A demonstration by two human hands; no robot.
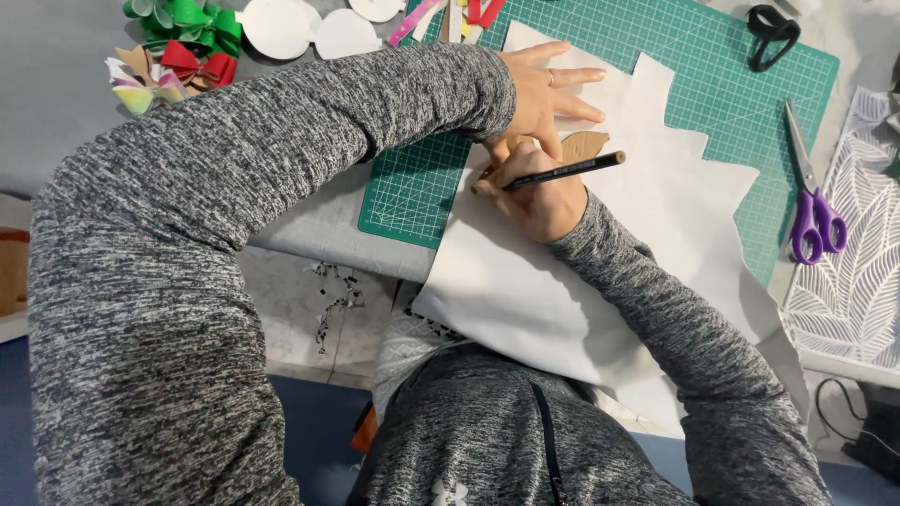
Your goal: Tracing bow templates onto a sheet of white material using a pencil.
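Both hands work close together on the white sheet (656, 187), which lies across the green cutting mat (741, 75) and hangs over the table edge toward us. Our left hand (539, 89) lies flat, fingers spread, pinning the tan leaf-shaped template (583, 145) to the sheet. Our right hand (539, 201) is closed around the black pen (562, 171), its tip at the template's edge. To trace cleanly, we judge it best to keep firm downward pressure on the template and hold the tip tight against its outline. Purple-handled scissors (814, 201) lie well apart to the right; ribbon bows (183, 42) sit at the far left.
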